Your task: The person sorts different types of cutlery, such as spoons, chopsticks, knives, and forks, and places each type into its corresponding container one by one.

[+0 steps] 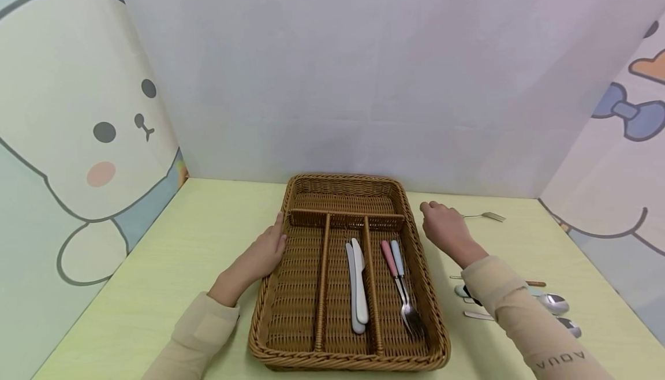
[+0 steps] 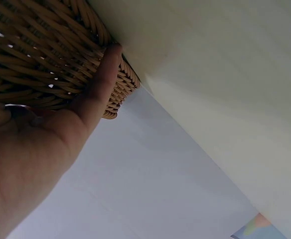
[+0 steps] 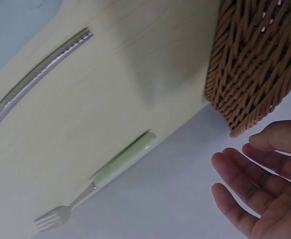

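A brown wicker cutlery basket (image 1: 349, 360) with dividers lies on the table. My left hand (image 1: 262, 253) touches its left side near the far end; in the left wrist view one straight finger (image 2: 103, 82) lies along the woven outer wall. Just off the basket's right side is my right hand (image 1: 445, 227), fingers loosely bent and holding nothing in the right wrist view. Nearest to it on the table is a fork (image 1: 492, 216), whose pale green handle (image 3: 125, 157) shows in the right wrist view. Two table knives (image 1: 358, 287) lie in the middle compartment.
Pink-handled (image 1: 389, 259) and blue-handled (image 1: 398, 259) forks lie in the right compartment. Spoons (image 1: 553, 304) and other cutlery lie right of the basket, partly hidden under my right forearm. A pale wall (image 1: 363, 79) stands behind the table.
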Motion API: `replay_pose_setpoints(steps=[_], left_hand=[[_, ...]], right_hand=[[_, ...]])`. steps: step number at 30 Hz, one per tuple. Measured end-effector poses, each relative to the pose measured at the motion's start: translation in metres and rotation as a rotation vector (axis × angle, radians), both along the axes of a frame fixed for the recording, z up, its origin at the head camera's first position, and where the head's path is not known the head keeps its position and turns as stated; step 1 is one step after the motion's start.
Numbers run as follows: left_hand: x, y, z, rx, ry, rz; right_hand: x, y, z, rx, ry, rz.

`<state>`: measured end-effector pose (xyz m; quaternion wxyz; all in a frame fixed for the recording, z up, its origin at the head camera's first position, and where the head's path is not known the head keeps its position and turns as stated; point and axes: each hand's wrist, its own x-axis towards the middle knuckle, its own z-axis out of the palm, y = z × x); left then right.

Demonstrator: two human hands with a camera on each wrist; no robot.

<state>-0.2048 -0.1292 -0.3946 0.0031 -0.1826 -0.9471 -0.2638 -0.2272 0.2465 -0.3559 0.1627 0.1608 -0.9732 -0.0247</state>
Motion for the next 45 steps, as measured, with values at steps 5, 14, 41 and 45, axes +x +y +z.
replay_pose_setpoints(steps=[5,14,41,45], left_hand=[[0.001,0.001,0.001,0.002,-0.008,-0.003],[0.003,0.001,0.002,0.015,-0.02,-0.008],[0.004,0.002,0.005,0.009,-0.022,0.003],[0.004,0.002,0.005,0.009,-0.014,0.003]], right_hand=[[-0.008,0.014,-0.007,0.005,-0.068,-0.03],[-0.02,0.036,-0.022,-0.009,-0.145,-0.072],[-0.041,0.062,-0.039,0.066,-0.174,-0.112],[-0.042,0.063,-0.039,0.07,-0.166,-0.103]])
